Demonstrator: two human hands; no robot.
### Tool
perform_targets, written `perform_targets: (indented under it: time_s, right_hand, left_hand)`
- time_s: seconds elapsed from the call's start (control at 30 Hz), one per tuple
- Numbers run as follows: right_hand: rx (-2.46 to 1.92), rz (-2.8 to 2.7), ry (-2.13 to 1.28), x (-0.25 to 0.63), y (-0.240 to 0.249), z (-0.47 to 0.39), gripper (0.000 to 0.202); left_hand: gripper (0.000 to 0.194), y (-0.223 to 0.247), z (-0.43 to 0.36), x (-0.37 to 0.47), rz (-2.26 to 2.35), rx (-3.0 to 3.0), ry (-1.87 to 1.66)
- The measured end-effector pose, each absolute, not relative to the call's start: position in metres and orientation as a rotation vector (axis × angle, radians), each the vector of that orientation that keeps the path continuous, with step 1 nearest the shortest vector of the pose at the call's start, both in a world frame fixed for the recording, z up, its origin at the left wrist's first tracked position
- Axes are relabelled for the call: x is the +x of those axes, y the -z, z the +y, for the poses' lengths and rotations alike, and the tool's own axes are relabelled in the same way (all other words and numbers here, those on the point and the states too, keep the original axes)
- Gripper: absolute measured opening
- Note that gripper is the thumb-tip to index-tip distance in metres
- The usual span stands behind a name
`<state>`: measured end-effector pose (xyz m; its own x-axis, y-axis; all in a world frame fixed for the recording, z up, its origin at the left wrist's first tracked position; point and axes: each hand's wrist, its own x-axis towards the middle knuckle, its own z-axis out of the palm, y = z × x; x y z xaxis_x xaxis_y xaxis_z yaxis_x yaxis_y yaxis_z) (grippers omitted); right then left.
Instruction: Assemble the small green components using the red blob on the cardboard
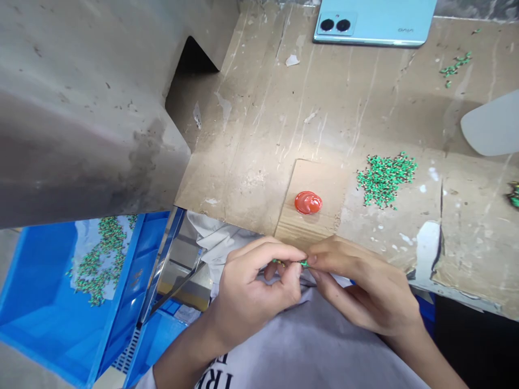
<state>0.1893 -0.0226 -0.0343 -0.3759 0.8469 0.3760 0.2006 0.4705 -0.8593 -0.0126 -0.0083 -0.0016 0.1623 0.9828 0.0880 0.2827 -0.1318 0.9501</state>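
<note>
In front of my torso, at the table's near edge, my hands meet fingertip to fingertip. My left hand [259, 281] is closed in a pinch, with tiny green parts [303, 263] showing at and behind its fingertips. Thumb and forefinger of my right hand [363, 286] pinch at the end of the same green bit. Their exact kind is too small to make out. Just beyond the hands, a glossy red oval blob or lid [308, 202] rests on a piece of cardboard [314, 173]. A heap of similar green parts [385, 179] lies to the right of it.
A light blue phone [375, 24] lies at the far edge of the worn table [251, 135]. Metal machine housing [93, 108] blocks the left. Blue bins [44, 286] below hold more green parts. A white object [492, 124] and a few scattered parts [456, 66] are at right.
</note>
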Motion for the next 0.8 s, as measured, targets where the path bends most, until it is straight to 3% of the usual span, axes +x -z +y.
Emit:
perform_targets:
  time_s: [0.6, 0.63, 0.73, 0.8]
  right_hand:
    - [-0.899, -1.829, -0.917, 0.192, 0.036, -0.024, 0.028]
    - [-0.922, -1.826, -0.877, 0.196, 0.037, -0.025, 0.025]
    - [-1.207, -1.697, -0.6, 0.222, 0.04, -0.027, 0.014]
    - [-1.441, -1.496, -0.37, 0.25, 0.044, -0.027, 0.016]
  left_hand:
    - [0.015, 0.008, -0.01, -0.012, 1.277, 1.205, -0.87]
    - [0.015, 0.01, -0.011, -0.013, 1.269, 1.133, -0.824]
    - [0.04, 0.018, -0.012, -0.017, 1.184, 0.93, -0.842]
    - [0.033, 0.023, -0.011, -0.02, 1.097, 0.866, -0.918]
